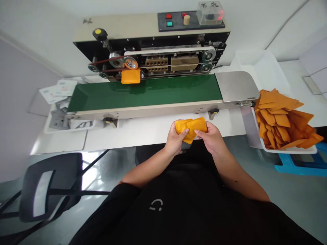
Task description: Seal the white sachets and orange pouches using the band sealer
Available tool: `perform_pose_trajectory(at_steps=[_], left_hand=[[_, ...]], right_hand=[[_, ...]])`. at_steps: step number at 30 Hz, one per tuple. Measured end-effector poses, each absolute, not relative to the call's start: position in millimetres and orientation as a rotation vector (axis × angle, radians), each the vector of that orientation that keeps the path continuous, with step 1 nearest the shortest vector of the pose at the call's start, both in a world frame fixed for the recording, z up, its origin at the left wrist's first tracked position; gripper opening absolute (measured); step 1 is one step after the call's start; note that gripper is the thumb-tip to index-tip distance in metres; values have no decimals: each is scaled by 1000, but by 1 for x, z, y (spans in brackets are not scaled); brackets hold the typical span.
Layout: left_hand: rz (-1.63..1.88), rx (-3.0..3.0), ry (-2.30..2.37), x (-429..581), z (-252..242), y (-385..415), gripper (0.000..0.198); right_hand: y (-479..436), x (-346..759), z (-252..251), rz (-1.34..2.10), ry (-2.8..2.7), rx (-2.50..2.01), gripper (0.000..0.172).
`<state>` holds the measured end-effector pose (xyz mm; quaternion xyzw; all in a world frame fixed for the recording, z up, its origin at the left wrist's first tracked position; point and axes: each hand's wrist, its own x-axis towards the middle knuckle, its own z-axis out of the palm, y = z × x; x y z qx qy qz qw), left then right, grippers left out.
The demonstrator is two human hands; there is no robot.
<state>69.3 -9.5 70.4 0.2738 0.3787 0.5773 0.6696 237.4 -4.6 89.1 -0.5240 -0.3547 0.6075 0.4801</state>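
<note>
Left hand (175,140): closed, my thumb and fingers pinching the left end of an orange pouch (190,128).
Right hand (211,137): closed too, gripping the pouch's right end, just beside my left hand.
Pouch: held between my hands, over the near part of the white table (153,136).
Far: a second orange pouch (130,76) lying on the green conveyor belt (163,90) of a band sealer (153,41).
Right: more orange pouches (279,119) heaped in a white tray (288,150).
Left: printed papers (57,90) beyond the belt's end.

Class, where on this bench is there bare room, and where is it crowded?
Bare white tabletop lies between the conveyor's front rail and the bench edge, left of the left hand. Crowded: right, orange pouches heaped in a white tray; left, printed papers.
</note>
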Motion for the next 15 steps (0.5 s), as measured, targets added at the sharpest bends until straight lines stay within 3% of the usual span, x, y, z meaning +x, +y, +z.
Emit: perform_pose_trajectory(at_steps=[8, 15], left_hand=[[1261, 565, 918, 61, 66, -11, 63], [1268, 548, 952, 52, 57, -7, 62]], right_hand=[[2, 245, 107, 1436, -530, -1075, 47], [42, 285, 159, 1266, -792, -1112, 40]])
